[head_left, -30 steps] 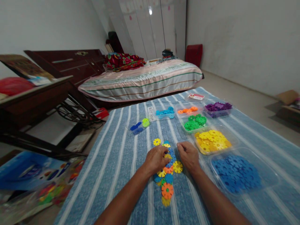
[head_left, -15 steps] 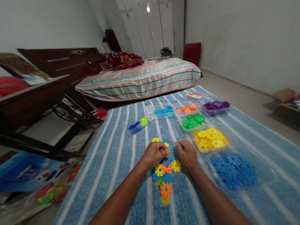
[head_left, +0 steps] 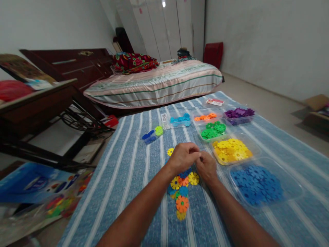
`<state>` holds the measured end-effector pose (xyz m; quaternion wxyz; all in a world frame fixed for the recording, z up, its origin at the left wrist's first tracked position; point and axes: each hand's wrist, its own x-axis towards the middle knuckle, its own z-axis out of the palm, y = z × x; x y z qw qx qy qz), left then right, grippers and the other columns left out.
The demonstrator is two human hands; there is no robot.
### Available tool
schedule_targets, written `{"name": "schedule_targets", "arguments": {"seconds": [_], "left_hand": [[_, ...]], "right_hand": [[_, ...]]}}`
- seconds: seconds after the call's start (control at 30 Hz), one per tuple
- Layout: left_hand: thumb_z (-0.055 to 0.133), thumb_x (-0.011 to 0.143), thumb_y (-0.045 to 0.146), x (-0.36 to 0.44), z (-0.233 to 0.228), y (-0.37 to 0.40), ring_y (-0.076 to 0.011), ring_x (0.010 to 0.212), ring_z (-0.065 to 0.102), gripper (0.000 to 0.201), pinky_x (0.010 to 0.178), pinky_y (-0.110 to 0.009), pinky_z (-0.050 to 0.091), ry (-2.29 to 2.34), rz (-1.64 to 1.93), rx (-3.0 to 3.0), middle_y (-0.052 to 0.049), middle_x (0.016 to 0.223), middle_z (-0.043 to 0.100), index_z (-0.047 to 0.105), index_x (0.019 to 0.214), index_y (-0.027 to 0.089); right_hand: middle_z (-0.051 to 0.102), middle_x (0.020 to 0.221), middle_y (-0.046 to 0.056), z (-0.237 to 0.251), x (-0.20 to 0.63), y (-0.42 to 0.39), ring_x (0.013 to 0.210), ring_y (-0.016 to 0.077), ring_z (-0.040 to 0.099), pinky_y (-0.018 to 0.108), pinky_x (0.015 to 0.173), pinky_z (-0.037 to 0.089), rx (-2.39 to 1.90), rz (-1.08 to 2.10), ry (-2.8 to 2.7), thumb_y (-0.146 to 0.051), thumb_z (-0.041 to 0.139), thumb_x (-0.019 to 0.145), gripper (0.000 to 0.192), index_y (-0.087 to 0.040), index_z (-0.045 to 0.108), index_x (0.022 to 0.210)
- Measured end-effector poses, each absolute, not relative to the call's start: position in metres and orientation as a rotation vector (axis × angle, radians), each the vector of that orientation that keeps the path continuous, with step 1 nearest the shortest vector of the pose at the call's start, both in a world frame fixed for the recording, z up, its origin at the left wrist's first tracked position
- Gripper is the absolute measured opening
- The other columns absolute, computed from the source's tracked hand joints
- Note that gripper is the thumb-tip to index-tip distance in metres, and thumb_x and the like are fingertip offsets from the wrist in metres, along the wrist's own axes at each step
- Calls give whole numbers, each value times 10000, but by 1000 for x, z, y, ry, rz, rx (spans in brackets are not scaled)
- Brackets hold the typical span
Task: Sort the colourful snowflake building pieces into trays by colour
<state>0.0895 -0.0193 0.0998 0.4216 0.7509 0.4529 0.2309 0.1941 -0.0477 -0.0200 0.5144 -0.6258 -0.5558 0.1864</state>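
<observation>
Striped cloth [head_left: 131,195] bears clear tubs [head_left: 293,183] of blue, yellow, green, orange, purple discs [head_left: 231,151]; left hand [head_left: 182,158], curled, meets curled right hand [head_left: 207,167]; whether either pinches anything, I cannot tell.

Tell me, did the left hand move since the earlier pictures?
Yes, the left hand went right, closer to the clear tub of yellow flower discs.

Opening on the left, crowding on the right

Passing freely over striped cloth [head_left: 128,164] left of the left hand [head_left: 183,157]. Squeezing through a narrow strip between the right hand [head_left: 207,168] and the yellow-disc tub [head_left: 256,150]. Meeting the blue-disc tub [head_left: 292,186] nearer in, the green-disc tub [head_left: 213,139] farther out. Skirting flower discs [head_left: 183,190] spreading from beneath the left hand.
</observation>
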Motion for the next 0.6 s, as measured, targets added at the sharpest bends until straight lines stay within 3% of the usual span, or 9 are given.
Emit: {"name": "schedule_targets", "arguments": {"seconds": [0.13, 0.4, 0.6], "left_hand": [[566, 735, 210, 50, 81, -40, -114, 589, 510, 110, 563, -219, 362, 1367, 353, 2065, 31, 588, 549, 632, 663, 160], [586, 801, 286, 33, 58, -66, -187, 846, 589, 129, 739, -275, 419, 1698, 174, 2285, -47, 903, 626, 645, 862, 189], [602, 777, 302, 43, 60, -61, -210, 899, 600, 139, 749, -283, 428, 1736, 16, 2281, -54, 926, 625, 638, 849, 188]], "right_hand": [[611, 703, 30, -20, 194, -47, 723, 163, 545, 279, 697, 380, -1518, 437, -1360, -341, 465, 865, 298, -180, 649, 695], [616, 705, 27, -20, 194, -48, 731, 167, 547, 278, 696, 385, -1510, 424, -1356, -349, 464, 871, 306, -185, 655, 697], [621, 719, 32, -22, 194, -47, 728, 165, 553, 277, 701, 386, -1529, 434, -1364, -352, 463, 869, 304, -178, 661, 716]]}}
